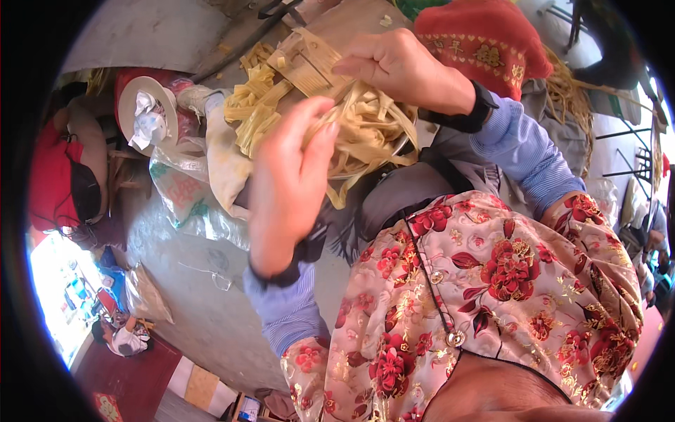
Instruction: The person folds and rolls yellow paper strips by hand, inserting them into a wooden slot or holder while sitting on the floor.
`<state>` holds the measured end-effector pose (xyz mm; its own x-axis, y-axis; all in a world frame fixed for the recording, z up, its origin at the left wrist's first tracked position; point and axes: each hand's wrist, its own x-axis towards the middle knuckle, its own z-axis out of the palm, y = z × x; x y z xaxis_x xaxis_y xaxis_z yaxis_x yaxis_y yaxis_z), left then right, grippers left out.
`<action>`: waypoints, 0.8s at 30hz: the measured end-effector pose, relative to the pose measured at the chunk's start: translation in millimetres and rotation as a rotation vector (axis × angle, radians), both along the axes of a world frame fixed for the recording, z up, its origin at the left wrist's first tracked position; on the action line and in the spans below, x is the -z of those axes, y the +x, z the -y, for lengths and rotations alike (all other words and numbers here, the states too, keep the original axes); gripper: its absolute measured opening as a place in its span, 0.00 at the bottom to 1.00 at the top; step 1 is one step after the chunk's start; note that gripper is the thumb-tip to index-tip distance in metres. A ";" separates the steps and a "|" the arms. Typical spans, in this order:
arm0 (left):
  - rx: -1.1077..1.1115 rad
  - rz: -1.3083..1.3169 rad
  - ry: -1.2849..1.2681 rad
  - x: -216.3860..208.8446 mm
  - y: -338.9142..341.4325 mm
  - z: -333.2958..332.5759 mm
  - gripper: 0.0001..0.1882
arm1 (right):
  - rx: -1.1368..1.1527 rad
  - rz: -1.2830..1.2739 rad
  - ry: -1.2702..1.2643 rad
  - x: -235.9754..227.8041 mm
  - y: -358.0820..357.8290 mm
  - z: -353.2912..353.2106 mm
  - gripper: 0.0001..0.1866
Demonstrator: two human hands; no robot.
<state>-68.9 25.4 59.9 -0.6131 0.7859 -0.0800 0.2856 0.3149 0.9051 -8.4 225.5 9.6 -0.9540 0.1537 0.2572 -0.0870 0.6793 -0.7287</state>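
A flat plaited straw band [298, 62], made of wide pale-yellow strips, lies in front of me. My right hand [404, 74] is closed in a pinch at the band's right edge. Slightly blurred, my left hand [292, 179] is held lower and to the left, its thumb apart from the fingers and nothing visible in it. Beneath and between both hands, loose curled straw strips [369, 130] fill a round container, whose rim shows only in part. More folded strips [254, 105] bunch up left of the band.
On the left stands a pale round dish [169, 98] with crumpled white paper [149, 119], near a clear plastic bag [184, 184]. A red cloth [485, 42] with gold print is at the far right, beside a heap of straw [568, 105]. Lower left is a dark red table [126, 380].
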 end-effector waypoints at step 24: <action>-0.080 0.778 0.239 106.4 0.7 -27.1 0.08 | 0.189 -0.041 0.291 33.8 9.6 17.3 0.07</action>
